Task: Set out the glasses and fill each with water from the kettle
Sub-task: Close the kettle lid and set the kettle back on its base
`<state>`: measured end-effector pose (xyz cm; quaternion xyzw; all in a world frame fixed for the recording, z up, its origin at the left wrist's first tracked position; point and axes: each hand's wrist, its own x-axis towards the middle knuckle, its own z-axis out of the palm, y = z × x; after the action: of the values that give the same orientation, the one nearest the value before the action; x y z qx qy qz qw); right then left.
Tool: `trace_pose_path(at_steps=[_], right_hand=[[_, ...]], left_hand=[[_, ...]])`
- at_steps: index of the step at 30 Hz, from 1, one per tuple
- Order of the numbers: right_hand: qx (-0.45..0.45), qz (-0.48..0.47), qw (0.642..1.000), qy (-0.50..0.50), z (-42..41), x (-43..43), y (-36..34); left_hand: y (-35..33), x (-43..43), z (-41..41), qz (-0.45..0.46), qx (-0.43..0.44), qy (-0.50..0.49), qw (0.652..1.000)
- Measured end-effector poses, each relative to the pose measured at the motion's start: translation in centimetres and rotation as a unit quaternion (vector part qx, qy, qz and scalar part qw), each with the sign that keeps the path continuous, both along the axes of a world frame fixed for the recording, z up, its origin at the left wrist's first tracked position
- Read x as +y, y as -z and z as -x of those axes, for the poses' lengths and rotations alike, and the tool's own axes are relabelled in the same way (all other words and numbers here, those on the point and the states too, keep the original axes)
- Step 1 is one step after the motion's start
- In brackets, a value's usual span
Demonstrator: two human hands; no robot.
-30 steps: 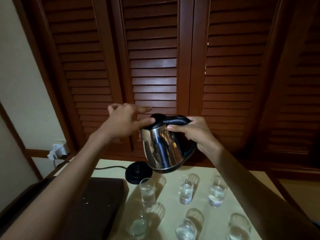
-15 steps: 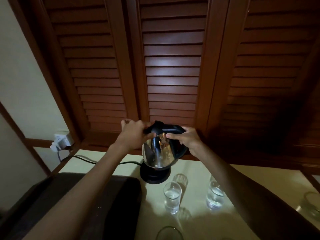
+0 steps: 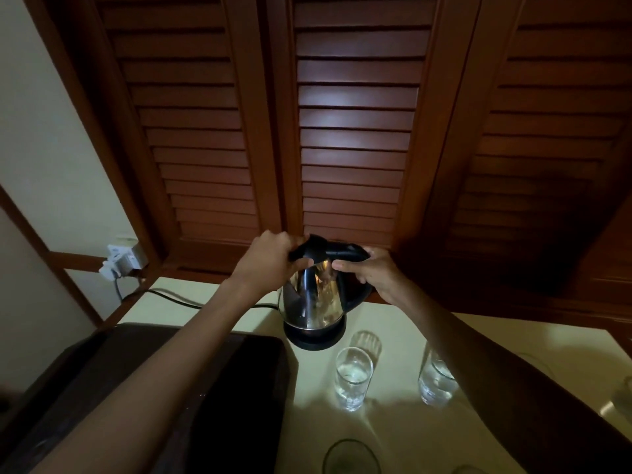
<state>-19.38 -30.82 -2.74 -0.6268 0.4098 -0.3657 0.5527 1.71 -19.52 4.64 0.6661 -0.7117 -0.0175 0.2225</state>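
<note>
2 bare forearms (image 3: pixel 191 347), bare left hand (image 3: pixel 270 263) and right hand (image 3: pixel 374 277).

Your left arm reaches in from 7 o'clock, left hand (image 3: pixel 270 258) knuckles up, fingers curled over top of kettle (image 3: pixel 313 304). Right arm from 4 o'clock, right hand (image 3: pixel 374 273) gripping kettle's 3 o'clock side, thumb pointing 9 o'clock.

The steel kettle (image 3: pixel 309 302) stands upright on its black base (image 3: pixel 314 338) at the back of the pale counter (image 3: pixel 393 429). The left grip (image 3: pixel 270 263) is curled over its black top and the right grip (image 3: pixel 374 273) is wrapped round its handle. Just in front stand the middle glass (image 3: pixel 353 378) and the right glass (image 3: pixel 434 384), both with water in them. A black cord (image 3: pixel 171 297) runs to the wall plug (image 3: pixel 121 263).
</note>
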Motion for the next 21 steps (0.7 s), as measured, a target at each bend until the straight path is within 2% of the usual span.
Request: trace_pose_path(at_steps=[9,13,16,21], right_hand=[[0.005,0.061,0.996,-0.062,1.8,0.6,0.6],[0.027,0.071,0.995,-0.072,2.4,0.7,1.5],[0.041,0.078,0.994,-0.062,2.7,0.9,2.0],[0.055,0.083,0.995,-0.013,2.6,1.8,2.2]], left_hand=[[0.9,1.3,1.8,0.012,-0.014,-0.018,1.0],[0.1,1.6,1.0,-0.015,-0.027,0.025,0.999],[0.1,2.0,0.5,-0.018,-0.003,0.051,0.999],[0.7,1.9,1.3,-0.021,0.008,0.025,0.999]])
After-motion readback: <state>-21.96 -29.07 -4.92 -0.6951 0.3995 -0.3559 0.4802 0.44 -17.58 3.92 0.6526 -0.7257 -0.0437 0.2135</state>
